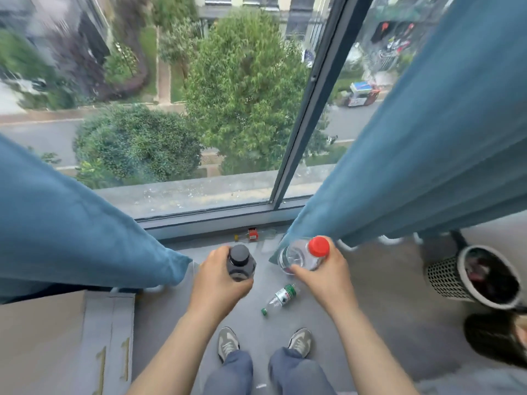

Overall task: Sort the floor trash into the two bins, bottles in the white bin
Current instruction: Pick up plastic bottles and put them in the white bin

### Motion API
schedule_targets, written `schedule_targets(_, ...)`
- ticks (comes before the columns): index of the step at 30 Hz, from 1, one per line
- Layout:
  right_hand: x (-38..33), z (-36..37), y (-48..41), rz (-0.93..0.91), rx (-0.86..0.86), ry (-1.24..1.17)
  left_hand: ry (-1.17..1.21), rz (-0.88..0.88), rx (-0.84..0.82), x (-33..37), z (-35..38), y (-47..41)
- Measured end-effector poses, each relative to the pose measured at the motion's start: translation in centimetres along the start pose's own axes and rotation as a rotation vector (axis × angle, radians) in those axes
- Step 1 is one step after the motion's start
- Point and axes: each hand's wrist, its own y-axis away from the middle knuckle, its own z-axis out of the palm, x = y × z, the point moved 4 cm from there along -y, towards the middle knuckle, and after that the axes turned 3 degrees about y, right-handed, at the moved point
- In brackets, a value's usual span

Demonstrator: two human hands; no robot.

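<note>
left hand (221, 280): fingers curled round a dark bottle (241, 263) with a black cap, holding it upright above the floor.
right hand (328, 273): fingers and thumb wrapped round a clear bottle (302, 256) with a red cap, holding it tilted, cap uppermost.
green-capped bottle (280, 298): lies on its side on the grey floor (399, 295), below and between the two hands, just ahead of the shoes (228, 343).
red-labelled bottle (254, 234): lies on its side at the foot of the window frame (216, 220), beyond both hands.
mesh bin (445, 277): on the floor at far right, pale rim, dark contents, well apart from the bottles.
curtains: blue; left curtain (71, 238) and right curtain (413, 138), the right one's hem just behind the clear bottle.
another person's head (496, 340): dark hair at the lower right edge, near the bin.
</note>
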Motion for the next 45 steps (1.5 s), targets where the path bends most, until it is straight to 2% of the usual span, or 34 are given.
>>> schedule_targets(10, 3.9, -15.6, 5.2, 0.105, 0.157, -0.092, -0.081, 0.329, -0.161, 16.2, 3.7, 4.9)
schedule_targets(16, 10.2, -25.3, 8.6, 0.213, 0.296, -0.128, -0.079, 0.473, -0.266, 24.8, 10.9, 9.3)
schedule_targets(23, 17.7, -36.2, 13.4, 0.228, 0.465, -0.208, -0.049, 0.613, -0.379, 33.8, 21.4, 15.6)
schedule_targets(36, 29.2, -46.8, 19.7, 0.392, 0.706, -0.280, -0.123, 0.728, -0.665, 42.9, 36.6, 22.0)
schedule_targets(45, 36.0, -52.5, 16.2, 0.507, 0.804, -0.268, -0.132, 0.798, -0.776, 49.8, 46.3, 20.7)
